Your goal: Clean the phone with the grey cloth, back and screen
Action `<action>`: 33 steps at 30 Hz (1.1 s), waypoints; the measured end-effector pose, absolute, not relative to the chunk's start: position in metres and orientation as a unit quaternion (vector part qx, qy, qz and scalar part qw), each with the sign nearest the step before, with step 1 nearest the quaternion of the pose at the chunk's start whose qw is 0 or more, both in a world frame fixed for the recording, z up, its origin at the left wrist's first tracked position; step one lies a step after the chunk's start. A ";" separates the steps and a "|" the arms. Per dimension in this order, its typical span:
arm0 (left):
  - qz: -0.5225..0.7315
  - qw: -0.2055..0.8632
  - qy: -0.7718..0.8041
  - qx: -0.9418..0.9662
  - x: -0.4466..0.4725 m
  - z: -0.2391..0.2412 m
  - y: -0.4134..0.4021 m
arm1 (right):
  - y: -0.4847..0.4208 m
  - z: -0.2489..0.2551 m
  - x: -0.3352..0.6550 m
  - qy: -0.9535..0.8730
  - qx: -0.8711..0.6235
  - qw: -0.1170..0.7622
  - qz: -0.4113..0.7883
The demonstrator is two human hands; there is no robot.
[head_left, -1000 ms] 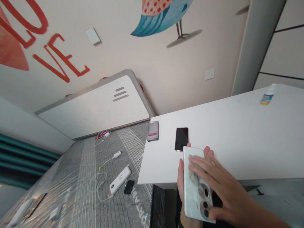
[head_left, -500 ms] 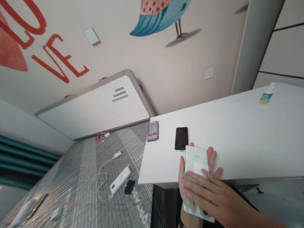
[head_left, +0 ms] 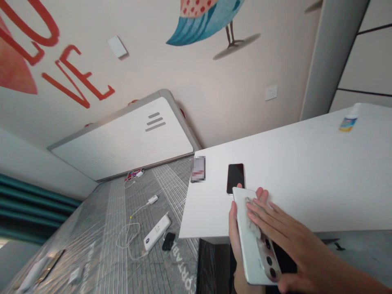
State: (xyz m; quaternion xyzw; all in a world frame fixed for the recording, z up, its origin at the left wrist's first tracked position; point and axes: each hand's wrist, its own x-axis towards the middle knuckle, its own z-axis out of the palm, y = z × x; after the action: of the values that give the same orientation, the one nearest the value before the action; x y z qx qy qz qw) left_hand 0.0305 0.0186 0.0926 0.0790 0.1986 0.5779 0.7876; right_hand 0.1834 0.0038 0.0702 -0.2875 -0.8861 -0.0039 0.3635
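My left hand (head_left: 235,241) is closed around a white phone (head_left: 246,245), whose back faces up and shows a camera block with several lenses at the lower right. My right hand (head_left: 290,232) lies across that back, its fingers close together and pressing a thin pale tissue (head_left: 257,232) against it. Only edges of this tissue show past the fingers, so its exact kind is hard to tell. Just beyond my left fingertips, a second phone (head_left: 235,178) with a dark screen rests on the white table (head_left: 290,171).
A blurred-out small packet (head_left: 198,168) sits at the table's left corner. A white bottle (head_left: 349,118) stands far right. On the plastic-covered bed (head_left: 107,228) lie a white power bank (head_left: 157,232), a small black item (head_left: 168,241) and a white cable (head_left: 139,212).
The phone has turned, and its camera block now shows more fully. My right hand has slid up and to the right over its back with the tissue.
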 end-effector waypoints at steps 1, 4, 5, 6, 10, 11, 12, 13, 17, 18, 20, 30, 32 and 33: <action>0.589 0.777 0.211 0.075 0.030 0.096 0.021 | 0.000 0.070 0.182 -0.887 -0.283 0.364 0.008; 0.615 0.746 0.245 0.077 0.029 0.107 0.029 | -0.012 0.068 0.172 -0.887 -0.255 0.385 0.010; 0.621 0.737 0.255 0.075 0.031 0.109 0.031 | -0.014 0.067 0.168 -0.881 -0.251 0.402 0.001; 0.626 0.729 0.268 0.070 0.032 0.111 0.032 | -0.015 0.066 0.166 -0.871 -0.249 0.423 -0.008; 0.654 0.679 0.322 0.086 0.042 0.105 0.031 | -0.017 0.065 0.165 -0.827 -0.251 0.503 0.006; 0.670 0.661 0.325 0.099 0.043 0.101 0.029 | -0.017 0.065 0.166 -0.811 -0.266 0.521 0.032; 0.690 0.640 0.320 0.112 0.044 0.098 0.028 | -0.018 0.065 0.167 -0.784 -0.295 0.540 0.078; 0.710 0.620 0.310 0.125 0.044 0.094 0.026 | -0.019 0.064 0.168 -0.743 -0.334 0.561 0.146; 0.737 0.604 0.259 0.160 0.041 0.087 0.022 | -0.014 0.056 0.163 -0.476 -0.429 0.580 0.503; 0.729 0.620 0.241 0.161 0.040 0.086 0.022 | -0.011 0.053 0.161 -0.431 -0.420 0.562 0.567; 0.708 0.659 0.216 0.135 0.037 0.086 0.023 | -0.004 0.048 0.161 -0.395 -0.398 0.525 0.640; 0.692 0.674 0.256 0.035 0.013 0.098 0.023 | -0.012 0.059 0.216 -0.700 -0.442 0.529 0.184; 0.649 0.709 0.275 0.031 0.020 0.096 0.016 | -0.017 0.068 0.203 -0.812 -0.343 0.471 0.039; 0.628 0.725 0.279 0.035 0.026 0.094 0.011 | -0.018 0.072 0.195 -0.851 -0.305 0.428 -0.006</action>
State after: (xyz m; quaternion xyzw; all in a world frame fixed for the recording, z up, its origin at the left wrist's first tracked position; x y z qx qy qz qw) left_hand 0.0261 0.0113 0.0943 0.0349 0.2794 0.6284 0.7252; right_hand 0.1947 -0.0178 0.0721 -0.3050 -0.8509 -0.0064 0.4277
